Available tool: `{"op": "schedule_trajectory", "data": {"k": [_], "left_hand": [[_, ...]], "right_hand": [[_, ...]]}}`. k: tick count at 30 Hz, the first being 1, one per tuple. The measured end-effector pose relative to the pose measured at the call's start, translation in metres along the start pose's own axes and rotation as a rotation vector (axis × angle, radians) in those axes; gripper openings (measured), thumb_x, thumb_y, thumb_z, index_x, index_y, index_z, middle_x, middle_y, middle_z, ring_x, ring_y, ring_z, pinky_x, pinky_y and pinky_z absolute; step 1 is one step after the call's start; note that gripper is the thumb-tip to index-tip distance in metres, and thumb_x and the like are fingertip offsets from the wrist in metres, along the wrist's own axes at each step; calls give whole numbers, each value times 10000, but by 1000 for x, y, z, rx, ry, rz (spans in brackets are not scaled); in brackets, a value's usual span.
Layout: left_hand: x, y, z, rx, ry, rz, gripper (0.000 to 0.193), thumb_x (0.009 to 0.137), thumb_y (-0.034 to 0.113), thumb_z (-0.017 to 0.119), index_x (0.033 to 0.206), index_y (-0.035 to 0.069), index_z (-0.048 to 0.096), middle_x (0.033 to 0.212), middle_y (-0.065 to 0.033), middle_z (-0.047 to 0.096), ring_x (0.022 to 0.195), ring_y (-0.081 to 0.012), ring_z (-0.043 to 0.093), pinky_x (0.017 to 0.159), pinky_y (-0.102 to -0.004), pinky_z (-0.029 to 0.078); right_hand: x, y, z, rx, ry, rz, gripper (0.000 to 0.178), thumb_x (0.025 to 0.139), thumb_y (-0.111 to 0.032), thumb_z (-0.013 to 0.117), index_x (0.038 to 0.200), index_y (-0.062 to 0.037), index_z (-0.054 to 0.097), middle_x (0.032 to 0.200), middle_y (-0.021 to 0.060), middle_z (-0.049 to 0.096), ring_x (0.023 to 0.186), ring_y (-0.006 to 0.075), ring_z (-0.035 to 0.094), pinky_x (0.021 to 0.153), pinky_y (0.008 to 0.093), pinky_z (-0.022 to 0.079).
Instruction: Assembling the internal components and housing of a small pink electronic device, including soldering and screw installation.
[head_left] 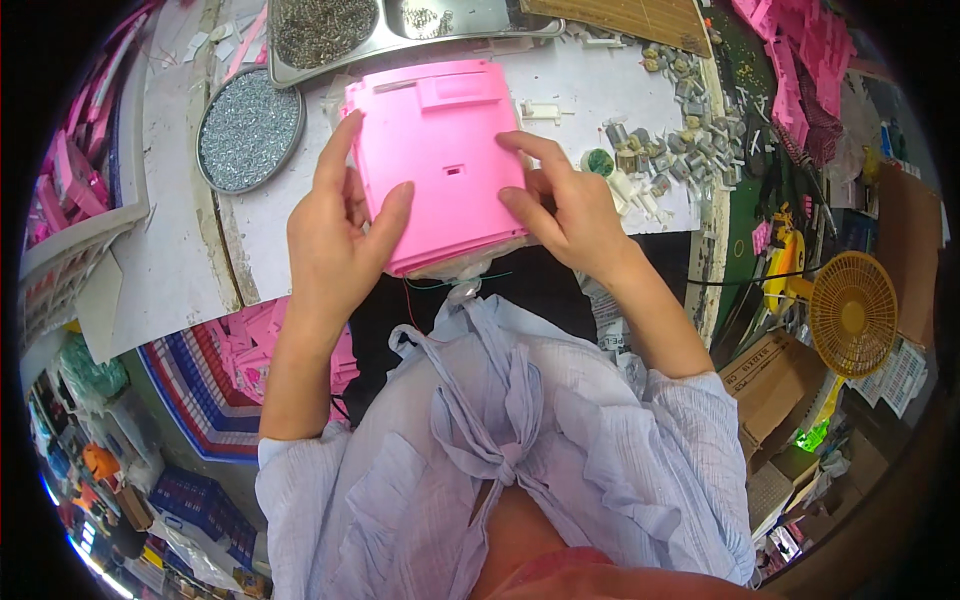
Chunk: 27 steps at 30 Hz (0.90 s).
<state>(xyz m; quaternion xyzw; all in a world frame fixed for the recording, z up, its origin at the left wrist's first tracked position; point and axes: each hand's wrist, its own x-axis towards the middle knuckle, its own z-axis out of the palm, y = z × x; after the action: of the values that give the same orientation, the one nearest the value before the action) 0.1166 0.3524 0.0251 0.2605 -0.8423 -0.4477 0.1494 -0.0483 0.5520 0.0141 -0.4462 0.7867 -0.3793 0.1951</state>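
Note:
A flat pink plastic housing [440, 190] with a raised block and a small dark slot lies before me at the near edge of the table. My left hand [345, 215] grips its left side, thumb on top and fingers curled at the edge. On the right side, my right hand [565, 200] holds it the same way, with thumb and index finger on the top face. Clear plastic film and thin wires show under its near edge. What lies beneath the housing is hidden.
A round dish of small screws [250, 130] stands left, and a metal tray [400, 45] of small metal parts lies behind. Several small motors [690, 140] and white pieces are spread at the right. A striped basket [195, 385] with pink parts sits below left; a yellow fan [853, 313] stands right.

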Motion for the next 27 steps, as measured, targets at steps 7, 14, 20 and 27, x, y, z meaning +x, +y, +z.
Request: {"op": "schedule_trajectory", "data": {"k": [7,14,20,27], "left_hand": [[-29,-4,8,107,83,-35,726,888,185,776,1508,-12,455,624,-11,455,527,-123,452,522,-286,403],[-35,-13,13,91,1,-101,764,919,211,751,1542,-46,390,644,-92,513,583,-214,575,585,-352,476],[-27,-6,-20,-70,-172,-173,542,944,203,724,1413,-9,555,713,-85,583,604,-189,577,596,-323,464],[-3,-25,-70,76,-51,333,160,826,56,771,975,48,714,789,-40,631,684,-177,599,610,-302,474]], "right_hand": [[20,-13,-18,-90,-254,-6,598,932,-319,713,1472,-162,508,673,153,644,641,361,678,592,443,523],[22,-12,-25,-286,-380,14,684,908,-448,725,1530,-290,489,667,162,663,633,383,679,609,461,550],[25,-22,-30,-486,-368,-79,721,889,-450,745,1536,-280,474,661,126,660,614,351,676,594,438,532],[45,-46,-43,-632,-464,-189,575,885,-390,741,1355,-103,573,787,96,707,723,336,704,618,472,538]]}}
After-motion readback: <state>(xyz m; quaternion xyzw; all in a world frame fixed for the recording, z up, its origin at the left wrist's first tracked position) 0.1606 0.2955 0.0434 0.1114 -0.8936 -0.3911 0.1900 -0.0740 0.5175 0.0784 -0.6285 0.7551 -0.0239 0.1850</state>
